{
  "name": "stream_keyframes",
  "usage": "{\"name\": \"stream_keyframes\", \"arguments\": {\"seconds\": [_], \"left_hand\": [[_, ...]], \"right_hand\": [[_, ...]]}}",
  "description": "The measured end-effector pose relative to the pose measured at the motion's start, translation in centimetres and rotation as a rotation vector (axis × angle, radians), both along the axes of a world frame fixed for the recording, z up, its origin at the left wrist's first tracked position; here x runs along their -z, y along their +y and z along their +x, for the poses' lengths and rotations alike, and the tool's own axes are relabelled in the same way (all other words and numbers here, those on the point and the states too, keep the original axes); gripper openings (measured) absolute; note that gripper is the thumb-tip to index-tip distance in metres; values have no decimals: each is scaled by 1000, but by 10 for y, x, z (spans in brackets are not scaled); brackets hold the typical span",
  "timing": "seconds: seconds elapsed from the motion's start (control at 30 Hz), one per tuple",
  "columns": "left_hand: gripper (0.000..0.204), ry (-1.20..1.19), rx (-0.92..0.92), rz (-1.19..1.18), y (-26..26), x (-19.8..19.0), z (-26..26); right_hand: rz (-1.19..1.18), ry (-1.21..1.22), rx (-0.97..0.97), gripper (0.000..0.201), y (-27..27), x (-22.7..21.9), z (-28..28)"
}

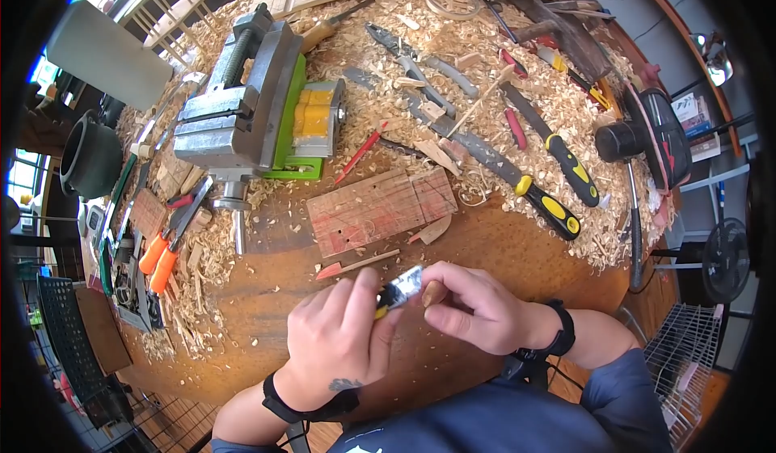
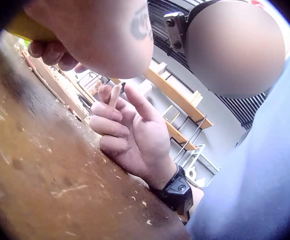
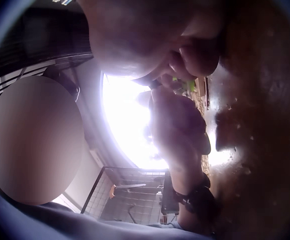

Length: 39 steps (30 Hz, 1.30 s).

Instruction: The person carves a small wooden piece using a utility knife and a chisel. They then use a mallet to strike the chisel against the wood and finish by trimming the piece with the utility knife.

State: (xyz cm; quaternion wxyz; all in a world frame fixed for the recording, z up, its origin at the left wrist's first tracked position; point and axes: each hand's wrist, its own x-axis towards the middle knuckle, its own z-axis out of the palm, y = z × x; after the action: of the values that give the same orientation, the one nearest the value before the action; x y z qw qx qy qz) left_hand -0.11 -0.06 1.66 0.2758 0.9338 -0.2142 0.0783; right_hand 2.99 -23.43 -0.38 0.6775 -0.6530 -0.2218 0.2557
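Observation:
My left hand [image 1: 333, 332] grips a yellow-and-black utility knife [image 1: 399, 288], its silvery blade end pointing up and right towards the other hand. Between the thumb and fingers of my right hand [image 1: 481, 311] is pinched a small piece of carved wood [image 1: 434, 294]. The blade end lies close beside those fingertips. In the left wrist view the pale wooden piece [image 2: 116, 96] stands up from the right hand's fingers. On the table just beyond lie a red-tipped wooden stick [image 1: 356, 265] and a flat, red-marked board [image 1: 380, 213].
A metal vise [image 1: 234, 122] on a green base stands at the left. Wood shavings [image 1: 517, 186] spread over the far table, around yellow-and-black handled tools [image 1: 554, 210], a red pencil [image 1: 361, 152] and a black mallet [image 1: 618, 142]. Orange-handled tools [image 1: 163, 269] lie left.

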Motion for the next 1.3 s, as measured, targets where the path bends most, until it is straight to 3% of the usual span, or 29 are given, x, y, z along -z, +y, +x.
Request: {"name": "stream_keyframes", "arguments": {"seconds": [0.1,0.17,0.27,0.4,0.5,0.57,0.7,0.77,1.0,1.07,1.17,1.3], "left_hand": [[46,-4,-29,-38,3,3,3],[45,16,-34,-33,3,2,3],[44,23,-33,-30,3,2,3],[44,35,-36,-38,4,3,3],[43,39,-35,-35,3,2,3],[43,44,-36,-31,3,2,2],[44,44,-44,-74,0,3,2],[44,26,-49,-107,0,1,2],[43,213,15,-209,-1,-13,-1],[43,254,11,-243,-4,-15,-3],[46,346,-43,-213,-9,-19,-5],[57,192,19,-163,-12,-14,-4]], "right_hand": [[29,6,-1,29,-2,4,4],[36,264,-38,31,-5,1,4],[82,387,-37,31,-5,-1,6],[90,426,-17,30,-4,-2,5],[56,357,-26,34,-4,0,4],[-68,-46,38,34,-1,4,3],[-27,-6,113,37,0,1,-1],[20,233,61,39,-5,-1,-1],[36,7,34,38,-4,6,3],[162,430,28,33,-4,4,-1],[343,501,-40,27,-6,16,1],[356,546,-48,30,-8,11,3]]}}
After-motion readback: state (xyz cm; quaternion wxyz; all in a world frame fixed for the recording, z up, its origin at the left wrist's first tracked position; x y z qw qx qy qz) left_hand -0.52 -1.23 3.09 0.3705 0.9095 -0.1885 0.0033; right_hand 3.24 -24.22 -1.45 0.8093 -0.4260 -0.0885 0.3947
